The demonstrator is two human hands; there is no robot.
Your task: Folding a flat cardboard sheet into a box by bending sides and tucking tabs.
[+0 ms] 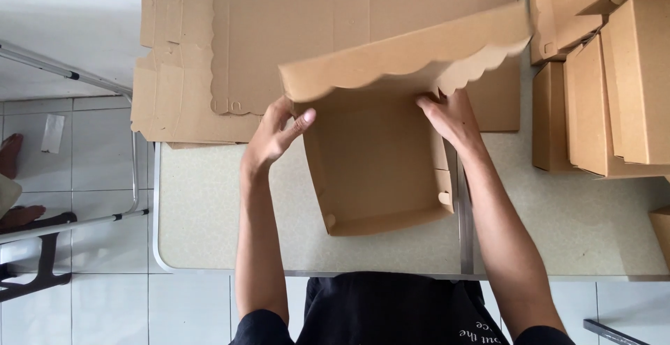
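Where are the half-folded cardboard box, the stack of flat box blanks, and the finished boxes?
half-folded cardboard box point(373, 163), head view, on its inside floor.
stack of flat box blanks point(265, 45), head view, on the top sheet.
finished boxes point(642, 80), head view, on the side of one at the right.

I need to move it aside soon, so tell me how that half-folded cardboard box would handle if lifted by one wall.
The box is probably light: thin brown card, nothing inside. It would likely flex, since its scalloped lid hangs open and only the left hand and right hand steady its walls. Flat-bottomed on the table, it should slide, not roll.
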